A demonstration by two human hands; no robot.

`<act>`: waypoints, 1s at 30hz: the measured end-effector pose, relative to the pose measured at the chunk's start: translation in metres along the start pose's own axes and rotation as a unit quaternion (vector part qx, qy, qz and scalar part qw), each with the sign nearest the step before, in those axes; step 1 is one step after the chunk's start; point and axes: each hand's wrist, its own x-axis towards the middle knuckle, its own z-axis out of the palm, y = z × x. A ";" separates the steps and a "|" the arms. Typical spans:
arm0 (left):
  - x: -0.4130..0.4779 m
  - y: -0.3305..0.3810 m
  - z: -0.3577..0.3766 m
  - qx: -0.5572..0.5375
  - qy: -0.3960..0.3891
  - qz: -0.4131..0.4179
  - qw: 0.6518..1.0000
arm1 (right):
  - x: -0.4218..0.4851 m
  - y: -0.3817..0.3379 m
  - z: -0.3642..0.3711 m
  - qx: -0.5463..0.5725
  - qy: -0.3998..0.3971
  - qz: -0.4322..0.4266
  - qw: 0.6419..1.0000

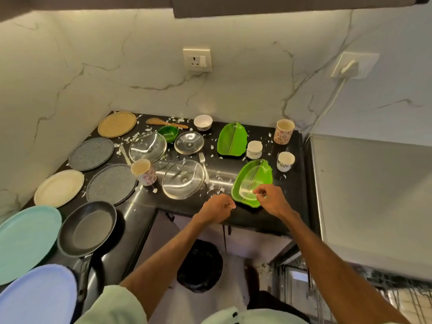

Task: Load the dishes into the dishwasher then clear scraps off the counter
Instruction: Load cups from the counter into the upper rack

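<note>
Right hand: fingertips pinched on a small pale bit, which looks like one of the scraps, over the near end of the near green tray. Left hand is just beside it at that tray's left tip, fingers curled in; inside is hidden, so cannot tell if it grips anything. White scraps litter the black counter, thickest toward the back wall, with some just left of the hands.

Counts:
- 2 leaf-shaped green trays, the far green tray behind the near one
- 3 glass lids
- 4 cups: two tall floral cups and two short white cups
- 1 white bowl
- 1 small green bowl
- 6 plates along the left run
- 1 frying pan
- 1 fork
- 1 knife
- 1 wooden spatula

Dishwasher rack is at lower right. Bin is on the floor below the hands.
</note>
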 end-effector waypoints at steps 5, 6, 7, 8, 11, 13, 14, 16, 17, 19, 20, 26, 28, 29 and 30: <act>0.062 0.044 -0.016 0.015 0.044 0.002 0.999 | 0.056 0.022 -0.047 0.029 0.135 -0.009 0.990; 0.073 0.051 -0.020 0.009 0.056 -0.006 0.998 | 0.066 0.027 -0.055 0.027 0.154 -0.005 0.988; 0.084 0.058 -0.022 0.002 0.071 -0.008 0.997 | 0.075 0.030 -0.064 0.018 0.167 -0.002 0.986; 0.096 0.066 -0.024 -0.004 0.085 -0.010 0.996 | 0.087 0.035 -0.073 0.003 0.177 0.003 0.984; 0.122 0.085 -0.027 -0.023 0.105 -0.002 0.994 | 0.116 0.051 -0.090 -0.063 0.154 0.035 0.985; 0.135 0.095 -0.029 -0.024 0.106 0.003 0.994 | 0.136 0.062 -0.095 -0.110 0.113 0.054 0.986; 0.139 0.099 -0.031 -0.020 0.106 0.004 0.994 | 0.145 0.065 -0.096 -0.129 0.087 0.066 0.986; 0.148 0.101 -0.032 -0.015 0.103 -0.001 0.995 | 0.161 0.073 -0.094 -0.154 0.028 0.085 0.984; 0.152 0.101 -0.033 -0.014 0.101 -0.006 0.995 | 0.167 0.077 -0.092 -0.155 0.001 0.093 0.983; 0.160 0.099 -0.035 -0.006 0.101 -0.020 0.995 | 0.177 0.087 -0.084 -0.136 -0.033 0.099 0.985; 0.164 0.097 -0.036 -0.002 0.106 -0.027 0.994 | 0.178 0.091 -0.081 -0.122 -0.037 0.099 0.987; 0.197 0.092 -0.035 0.020 0.125 -0.029 0.992 | 0.165 0.091 -0.078 -0.035 0.069 0.075 0.994; 0.210 0.094 -0.034 0.035 0.137 -0.011 0.990 | 0.161 0.086 -0.079 0.008 0.107 0.071 0.992; 0.217 0.097 -0.034 0.048 0.139 0.003 0.989 | 0.160 0.086 -0.079 0.023 0.124 0.070 0.990; 0.225 0.099 -0.034 0.065 0.136 0.019 0.988 | 0.159 0.086 -0.079 0.034 0.136 0.071 0.988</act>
